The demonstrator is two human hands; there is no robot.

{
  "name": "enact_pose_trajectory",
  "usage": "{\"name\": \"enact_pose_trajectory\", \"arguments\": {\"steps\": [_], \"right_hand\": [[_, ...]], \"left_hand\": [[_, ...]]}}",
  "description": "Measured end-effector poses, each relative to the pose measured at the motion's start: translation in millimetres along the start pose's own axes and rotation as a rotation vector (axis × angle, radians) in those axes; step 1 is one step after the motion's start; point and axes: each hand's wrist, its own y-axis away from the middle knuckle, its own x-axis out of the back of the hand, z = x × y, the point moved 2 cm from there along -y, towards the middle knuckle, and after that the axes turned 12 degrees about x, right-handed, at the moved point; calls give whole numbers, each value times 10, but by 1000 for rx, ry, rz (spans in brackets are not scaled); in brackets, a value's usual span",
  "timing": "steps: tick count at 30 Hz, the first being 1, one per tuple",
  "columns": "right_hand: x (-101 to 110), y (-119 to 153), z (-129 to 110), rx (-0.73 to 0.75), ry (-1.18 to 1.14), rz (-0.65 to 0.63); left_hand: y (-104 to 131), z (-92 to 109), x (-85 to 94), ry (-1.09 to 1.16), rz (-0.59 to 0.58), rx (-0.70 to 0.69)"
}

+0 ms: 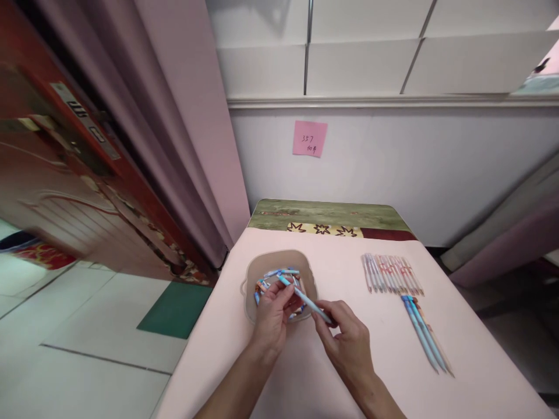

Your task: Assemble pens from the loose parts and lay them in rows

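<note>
A light blue pen (309,301) slants between my two hands above a beige basin (311,279). My left hand (273,311) pinches it near its darker blue upper end. Around the lower end, the fingers of my right hand (345,333) are closed. Inside the basin lie short blue, white and orange pieces (262,286), partly hidden by my left hand; they look like pen caps or barrel parts. To the right, several slim pale and reddish pens or pen barrels (392,274) lie side by side. Just below that row, 3 longer pens (425,334) lie together.
A pale pink cover (349,384) lies over the table, whose green patterned back edge (323,212) touches the wall. A pink note (310,138) is stuck on the wall. A mauve curtain (187,116) and a red door (56,174) stand at the left, with a green mat (174,308) on the floor.
</note>
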Motion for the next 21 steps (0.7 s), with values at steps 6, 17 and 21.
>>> {"name": "enact_pose_trajectory", "arguments": {"steps": [6,17,21], "right_hand": [[13,0,1,-20,5,79],[52,29,16,-21,15,87],[20,84,80,-70,48,-9]], "left_hand": [[29,-41,-46,34,-18,45],[54,-67,-63,-4,-27,46],[59,-77,-61,-26,-24,30]]}}
